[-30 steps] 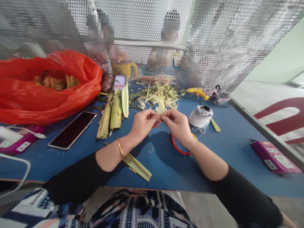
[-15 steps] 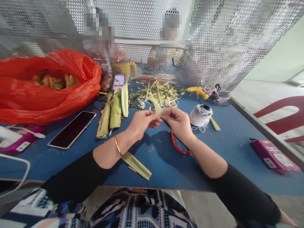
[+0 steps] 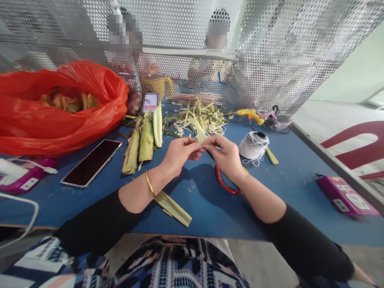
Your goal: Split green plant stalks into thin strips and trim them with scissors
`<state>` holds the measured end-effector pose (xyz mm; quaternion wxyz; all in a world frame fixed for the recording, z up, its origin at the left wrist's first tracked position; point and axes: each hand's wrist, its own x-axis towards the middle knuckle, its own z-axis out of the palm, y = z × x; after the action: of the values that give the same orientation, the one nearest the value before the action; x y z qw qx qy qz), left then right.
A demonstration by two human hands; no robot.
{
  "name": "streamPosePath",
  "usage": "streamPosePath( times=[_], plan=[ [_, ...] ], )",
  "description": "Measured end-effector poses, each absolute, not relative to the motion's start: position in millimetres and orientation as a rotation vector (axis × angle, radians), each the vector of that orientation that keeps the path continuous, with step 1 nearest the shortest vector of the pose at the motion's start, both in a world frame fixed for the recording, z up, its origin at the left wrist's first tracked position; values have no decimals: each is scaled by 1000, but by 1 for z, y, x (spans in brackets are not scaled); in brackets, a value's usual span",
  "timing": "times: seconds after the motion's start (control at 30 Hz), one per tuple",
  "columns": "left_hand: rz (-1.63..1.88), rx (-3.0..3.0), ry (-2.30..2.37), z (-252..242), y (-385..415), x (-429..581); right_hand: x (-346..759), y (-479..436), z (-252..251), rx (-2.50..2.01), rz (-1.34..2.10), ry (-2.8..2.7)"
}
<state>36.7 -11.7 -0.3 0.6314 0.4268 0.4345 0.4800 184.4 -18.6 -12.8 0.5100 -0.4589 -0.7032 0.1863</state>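
Between my fingertips stands a pale green piece of leaf or husk (image 3: 199,131), its narrow tip pointing up and away. My left hand (image 3: 183,154), with a gold bangle at the wrist, pinches its lower end from the left. From the right, my right hand (image 3: 225,154) pinches the same end, fingertips close to the left ones. Under the right hand lies a pair of scissors with red handles (image 3: 225,185), partly hidden. A flat strip of green husk (image 3: 174,209) rests below my left wrist. Several longer husk pieces (image 3: 146,138) lie left of the hands.
Trimmed scraps (image 3: 207,116) are heaped behind the hands. A spool of white thread (image 3: 253,145) and a yellow glue gun (image 3: 250,115) are right. A phone (image 3: 91,163), a red plastic bag (image 3: 90,132) and purple power strips (image 3: 346,196) surround them. A perforated metal screen (image 3: 180,28) closes the back.
Both hands stay pinched on the pale piece, with only a slight shift of the fingers. The rest of the table looks the same.
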Motion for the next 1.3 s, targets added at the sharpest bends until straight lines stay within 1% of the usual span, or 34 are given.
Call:
streamPosePath(
  times=[0.1,0.3,0.5,0.67,0.87,1.03,1.17,1.3],
  plan=[
    [1149,1058,1018,0,-12,38,183,-20,-13,-1134,538,-1640],
    [1170,1092,1028,-2,-13,40,181,-21,-13,-1192,556,-1590],
    [1157,1119,1020,-3,-12,39,182,-18,-15,-1118,737,-1540],
    [1134,1070,1047,-3,-12,38,182,-20,-11,-1096,619,-1586],
    [1033,849,1008,-3,-11,36,185,-21,-11,-1022,442,-1746],
    [994,768,996,-1,-10,36,186,-19,-12,-1040,368,-1762],
    [1032,781,1004,-1,-12,37,185,-19,-12,-1065,364,-1736],
    [1135,914,996,-3,-13,39,182,-21,-11,-1119,480,-1652]
  ],
)
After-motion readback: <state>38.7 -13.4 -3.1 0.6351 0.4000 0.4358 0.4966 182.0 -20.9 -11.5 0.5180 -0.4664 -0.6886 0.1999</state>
